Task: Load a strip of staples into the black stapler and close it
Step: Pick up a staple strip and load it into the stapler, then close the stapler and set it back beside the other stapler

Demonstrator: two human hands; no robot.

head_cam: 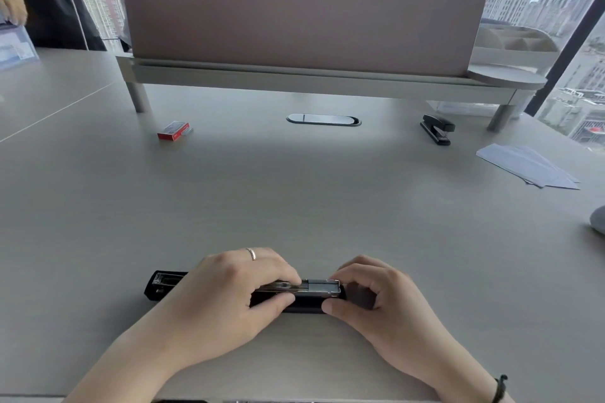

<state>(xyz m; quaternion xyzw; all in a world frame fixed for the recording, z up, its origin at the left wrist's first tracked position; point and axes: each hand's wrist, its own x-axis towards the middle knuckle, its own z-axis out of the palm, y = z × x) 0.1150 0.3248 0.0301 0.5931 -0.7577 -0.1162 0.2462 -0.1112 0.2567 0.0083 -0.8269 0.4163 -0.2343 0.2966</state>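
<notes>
Stretching across the whole view, the pale desk carries everything, with a mauve divider screen standing on a raised shelf along its far side and city buildings showing through the windows behind. Loose white papers lie far right, well apart from the work. At the near edge the black stapler lies flat and lengthwise, left to right, swung open so that its metal staple channel faces up. The person's left hand, a ring on one finger, covers the stapler's middle, its grip pinching the body between thumb at the near side and fingers on top. The right hand closes on the stapler's right end, fingertips on the silvery strip of staples sitting in the channel and thumb pressed against the near side of the base; a dark bracelet circles that wrist. A second black stapler, closed, sits far back on the right near the shelf leg. A red staple box rests far back on the left, and an oval cable port lies between the two.
</notes>
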